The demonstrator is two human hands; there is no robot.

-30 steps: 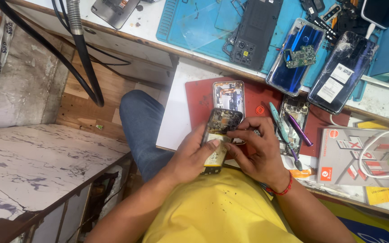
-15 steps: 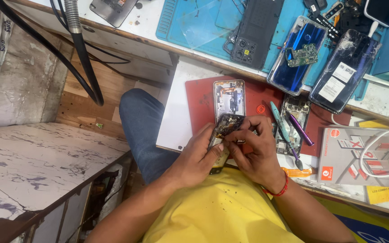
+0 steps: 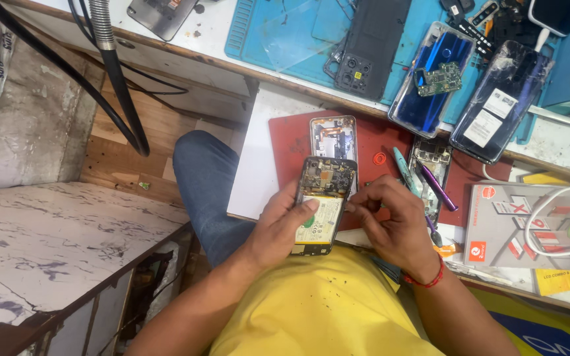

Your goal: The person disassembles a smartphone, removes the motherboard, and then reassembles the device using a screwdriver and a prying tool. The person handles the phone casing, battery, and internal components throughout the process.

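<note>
Head view: both hands [image 3: 338, 221] around opened phone [image 3: 321, 204] above red mat [image 3: 291, 135].

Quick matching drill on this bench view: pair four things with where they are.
Things:
1. opened phone
2. circuit board
3. purple tool
4. white cable

Places:
A. on the box at right
B. in the left hand
C. on a blue phone back
D. on the red mat, right of the right hand

Pairs: 1-B, 2-C, 3-D, 4-A
</note>
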